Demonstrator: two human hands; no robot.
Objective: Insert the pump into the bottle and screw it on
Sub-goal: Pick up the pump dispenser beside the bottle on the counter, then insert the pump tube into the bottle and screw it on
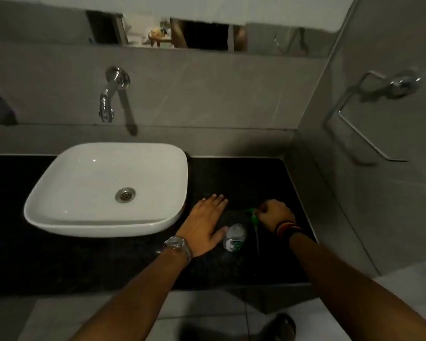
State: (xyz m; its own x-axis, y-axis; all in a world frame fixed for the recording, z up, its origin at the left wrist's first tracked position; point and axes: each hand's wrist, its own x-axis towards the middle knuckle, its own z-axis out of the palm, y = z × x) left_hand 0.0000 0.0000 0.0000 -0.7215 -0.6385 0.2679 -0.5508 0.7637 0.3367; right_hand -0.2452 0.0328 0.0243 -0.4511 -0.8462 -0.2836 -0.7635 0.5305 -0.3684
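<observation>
A small clear bottle (234, 237) with a green and white label stands on the black countertop (231, 178), right of the sink. My left hand (204, 223) lies flat and open on the counter just left of the bottle, thumb next to it. My right hand (274, 214) is closed around the green pump (253, 215), whose head sticks out to the left of my fist. A thin tube runs down from the pump toward me, right of the bottle. The pump is apart from the bottle's mouth.
A white basin (59, 200) sits on the counter at the left, with a chrome wall tap (108, 99) above it. A tiled side wall with a chrome towel ring (369, 114) bounds the counter on the right. A mirror runs along the top.
</observation>
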